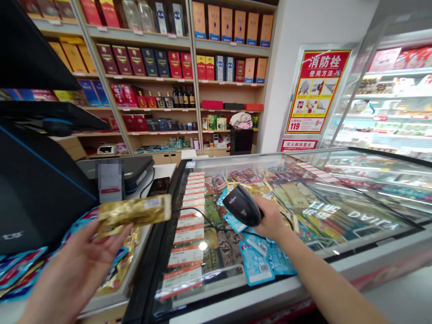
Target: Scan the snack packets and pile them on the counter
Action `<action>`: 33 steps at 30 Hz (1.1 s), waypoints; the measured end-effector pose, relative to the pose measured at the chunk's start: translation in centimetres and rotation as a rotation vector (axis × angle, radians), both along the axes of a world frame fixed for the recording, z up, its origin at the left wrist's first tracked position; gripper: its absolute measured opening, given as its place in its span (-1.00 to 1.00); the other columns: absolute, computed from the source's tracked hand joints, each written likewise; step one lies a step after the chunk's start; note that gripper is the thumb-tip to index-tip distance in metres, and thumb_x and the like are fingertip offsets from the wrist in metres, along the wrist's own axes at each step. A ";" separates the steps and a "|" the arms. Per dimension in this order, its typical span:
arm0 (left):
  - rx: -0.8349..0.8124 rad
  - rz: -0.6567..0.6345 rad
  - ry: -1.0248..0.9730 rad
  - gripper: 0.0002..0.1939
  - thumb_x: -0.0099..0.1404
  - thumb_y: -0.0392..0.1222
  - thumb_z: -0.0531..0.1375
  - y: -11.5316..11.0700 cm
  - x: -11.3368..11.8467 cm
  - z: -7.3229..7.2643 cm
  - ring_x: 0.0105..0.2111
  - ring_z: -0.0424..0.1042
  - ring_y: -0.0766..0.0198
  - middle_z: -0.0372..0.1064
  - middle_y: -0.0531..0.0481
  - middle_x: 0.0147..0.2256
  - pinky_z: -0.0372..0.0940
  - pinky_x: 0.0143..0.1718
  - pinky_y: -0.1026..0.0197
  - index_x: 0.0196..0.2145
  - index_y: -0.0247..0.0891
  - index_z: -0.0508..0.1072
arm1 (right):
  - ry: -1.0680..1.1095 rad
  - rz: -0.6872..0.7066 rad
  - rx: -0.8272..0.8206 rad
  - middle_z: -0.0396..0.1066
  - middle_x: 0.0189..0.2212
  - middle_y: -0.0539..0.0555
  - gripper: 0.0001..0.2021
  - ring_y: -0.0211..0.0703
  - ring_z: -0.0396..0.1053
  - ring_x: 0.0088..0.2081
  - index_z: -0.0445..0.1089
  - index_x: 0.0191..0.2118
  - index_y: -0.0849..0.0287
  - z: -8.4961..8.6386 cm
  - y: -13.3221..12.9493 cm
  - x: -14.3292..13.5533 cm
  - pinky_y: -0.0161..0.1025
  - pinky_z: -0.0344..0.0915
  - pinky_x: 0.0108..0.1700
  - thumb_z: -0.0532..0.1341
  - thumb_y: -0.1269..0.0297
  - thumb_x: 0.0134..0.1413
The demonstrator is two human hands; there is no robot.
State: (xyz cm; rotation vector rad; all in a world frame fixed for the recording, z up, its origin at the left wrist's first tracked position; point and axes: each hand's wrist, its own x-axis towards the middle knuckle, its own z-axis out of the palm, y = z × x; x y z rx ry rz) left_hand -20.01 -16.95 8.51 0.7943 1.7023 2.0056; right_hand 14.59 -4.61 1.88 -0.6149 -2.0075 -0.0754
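My left hand (91, 252) grips a shiny gold foil snack packet (135, 211), its white label patch facing up near the far end. In my right hand (272, 218) is a black handheld barcode scanner (243, 206), held over the glass freezer top with its head pointing left toward the packet. A thin black cable (205, 220) trails from it across the glass. Light blue packets (256, 261) lie on the glass beneath my right hand. Beside my left hand, more blue-and-red packets (23, 272) and gold packets (116, 270) lie on the counter.
A dark checkout terminal (37, 180) stands at the left. The glass-topped freezer (222, 288) fills the right, with price tags (185, 234) along its left side. Shelves of boxed bottles (148, 63) line the back wall; a lit display fridge (398, 103) is at far right.
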 end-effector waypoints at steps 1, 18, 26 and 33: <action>-0.047 -0.078 -0.186 -0.84 0.30 -0.21 0.12 1.3 1.2 -0.2 -0.25 0.51 0.15 0.53 -0.11 -0.29 0.50 -0.23 0.02 -0.28 -0.26 0.50 | 0.002 0.002 -0.011 0.49 -0.41 0.10 -0.78 -0.10 0.46 -0.40 0.38 -0.22 0.16 -0.1 0.0 0.0 -0.22 0.36 -0.34 0.21 0.18 0.01; -0.177 -0.429 -0.072 -0.56 -0.34 -0.03 0.47 9.6 9.4 -5.9 -0.60 0.37 0.32 0.46 -0.02 -0.55 0.27 -0.57 0.28 -0.50 -0.33 0.50 | -0.092 0.016 -0.073 0.51 -0.38 0.11 -0.72 -0.08 0.48 -0.35 0.37 -0.14 0.13 -0.7 -0.1 -0.1 -0.22 0.35 -0.28 0.16 0.21 -0.01; -0.025 -0.226 0.048 -0.67 -0.06 0.03 0.30 9.8 8.1 -5.9 -0.69 0.18 0.42 0.39 0.10 -0.55 0.04 -0.69 0.36 -0.43 -0.22 0.34 | -0.302 0.058 -0.141 0.55 -0.31 0.07 -0.67 -0.11 0.50 -0.31 0.39 -0.13 0.11 -0.1 -0.5 -0.1 -0.26 0.33 -0.27 0.19 0.29 -0.11; 0.020 -0.193 0.117 -0.70 0.02 0.01 0.28 9.9 8.1 -6.3 -0.50 0.40 0.30 0.45 0.03 -0.43 0.26 -0.52 0.31 -0.37 -0.20 0.35 | -0.505 0.013 -0.197 0.54 -0.29 0.04 -0.64 -0.12 0.49 -0.31 0.42 -0.11 0.10 0.0 -0.9 -0.6 -0.27 0.29 -0.29 0.25 0.26 -0.12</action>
